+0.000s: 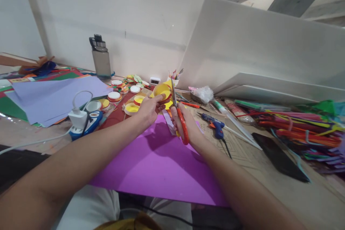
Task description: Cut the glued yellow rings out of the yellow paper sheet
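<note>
My left hand [152, 107] holds up a round yellow piece with a red rim [162, 91], thumb and fingers closed at its lower edge. Wrapped round the handles of red-handled scissors [184, 127] is my right hand [188, 124]; the blades point up beside the piece's right side. Yellow paper shows behind the round piece. Below both hands lies a large purple sheet [161, 165]. Two yellow round pieces with rims, one [132, 108] in front of the other [139, 100], rest just left of my left hand.
At left are lilac sheets [59, 95], a blue power strip [86, 125] with a white plug and a bottle [101, 59]. At right lie a blue glue gun [215, 124], a black phone-like slab [279, 156] and colourful pipe cleaners [309, 133]. White boards stand behind.
</note>
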`<state>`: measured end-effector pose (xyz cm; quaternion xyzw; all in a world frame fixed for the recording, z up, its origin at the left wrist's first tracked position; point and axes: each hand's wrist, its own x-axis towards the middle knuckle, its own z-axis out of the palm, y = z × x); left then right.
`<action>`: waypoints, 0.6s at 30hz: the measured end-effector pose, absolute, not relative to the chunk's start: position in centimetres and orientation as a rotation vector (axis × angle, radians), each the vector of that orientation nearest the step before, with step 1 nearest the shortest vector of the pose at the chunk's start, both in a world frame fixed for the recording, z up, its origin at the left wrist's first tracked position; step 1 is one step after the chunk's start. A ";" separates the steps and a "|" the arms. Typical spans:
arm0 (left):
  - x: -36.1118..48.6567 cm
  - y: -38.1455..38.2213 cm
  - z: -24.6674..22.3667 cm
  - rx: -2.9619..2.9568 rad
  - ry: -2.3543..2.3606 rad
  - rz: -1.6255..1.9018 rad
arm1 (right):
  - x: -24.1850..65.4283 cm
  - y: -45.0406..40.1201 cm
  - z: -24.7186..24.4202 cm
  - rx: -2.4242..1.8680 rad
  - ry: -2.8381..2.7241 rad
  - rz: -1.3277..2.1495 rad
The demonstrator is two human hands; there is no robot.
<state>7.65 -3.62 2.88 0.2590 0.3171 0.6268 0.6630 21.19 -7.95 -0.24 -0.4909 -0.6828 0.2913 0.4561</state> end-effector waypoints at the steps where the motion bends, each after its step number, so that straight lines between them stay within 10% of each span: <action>1: 7.7 -3.7 2.9 0.596 0.713 1.420 | 21.2 -7.9 -0.3 -1.209 -1.689 0.725; 18: 7.6 -3.5 3.0 0.638 0.701 1.404 | 21.7 -7.7 0.0 -1.226 -1.693 0.689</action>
